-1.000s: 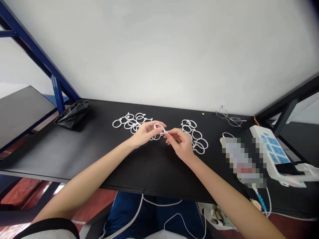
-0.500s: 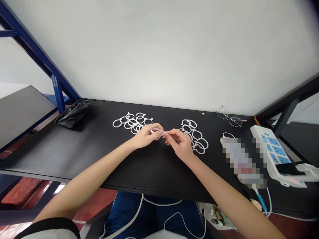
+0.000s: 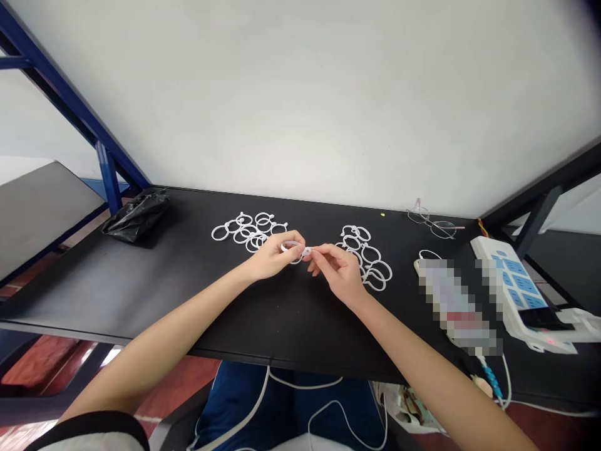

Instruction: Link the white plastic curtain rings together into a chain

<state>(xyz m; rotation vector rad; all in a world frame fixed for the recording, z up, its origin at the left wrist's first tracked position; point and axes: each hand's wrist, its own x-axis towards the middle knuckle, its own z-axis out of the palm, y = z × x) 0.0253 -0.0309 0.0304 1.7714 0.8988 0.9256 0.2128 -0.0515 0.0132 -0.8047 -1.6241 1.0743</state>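
Note:
My left hand (image 3: 277, 255) is closed around a white curtain ring (image 3: 292, 245), held just above the black table. The fingertips of my right hand (image 3: 337, 266) pinch the small eyelet end (image 3: 307, 251) of that same ring. Several more white rings, each with a small knob or eyelet, lie in a loose pile (image 3: 245, 233) behind and to the left of my left hand. A second pile of white rings (image 3: 370, 254) lies beside my right hand, partly hidden by it.
A crumpled black plastic bag (image 3: 137, 216) sits at the table's (image 3: 225, 313) far left. On the right are eyeglasses (image 3: 443, 229), a phone (image 3: 455, 307) blurred out and cabled, and a white power strip (image 3: 521, 288). A white cord (image 3: 256, 407) hangs across my lap.
The held ring has turned slightly, so its eyelet end now shows between my fingertips. Both hands stay almost in place, and the piles are unchanged.

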